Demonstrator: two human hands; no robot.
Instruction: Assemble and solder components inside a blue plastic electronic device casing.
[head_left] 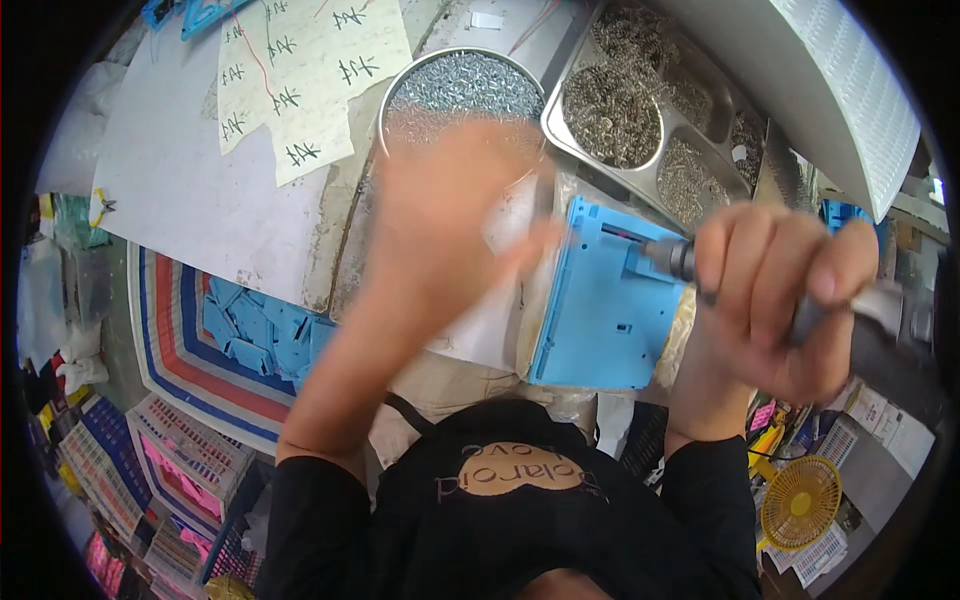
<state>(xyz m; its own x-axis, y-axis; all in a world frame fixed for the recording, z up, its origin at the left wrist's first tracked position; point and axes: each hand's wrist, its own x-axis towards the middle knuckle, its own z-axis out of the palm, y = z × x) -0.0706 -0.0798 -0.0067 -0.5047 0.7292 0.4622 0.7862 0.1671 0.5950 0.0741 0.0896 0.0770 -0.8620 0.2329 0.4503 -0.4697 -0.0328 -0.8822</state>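
Note:
My right hand (785,295) is wrapped round a dark power screwdriver (678,259) with a metal nose. Its tip points left, over the upper right part of a flat light-blue plastic panel (590,310); whether it touches cannot be told. The panel has slots and small holes and lies in front of me. Smeared by motion, my left hand (455,215) is over the near edge of a round metal dish (384,105) of small silvery screws (465,82). Its fingers are too blurred to show what they hold, if anything.
A divided steel tray (650,160) with springs and small metal parts stands beside the dish. Paper with handwritten marks (310,75) lies far left. A striped sack (165,320) holds blue plastic pieces (265,335). A yellow fan (800,503) is low right, stacked crates (190,450) low left.

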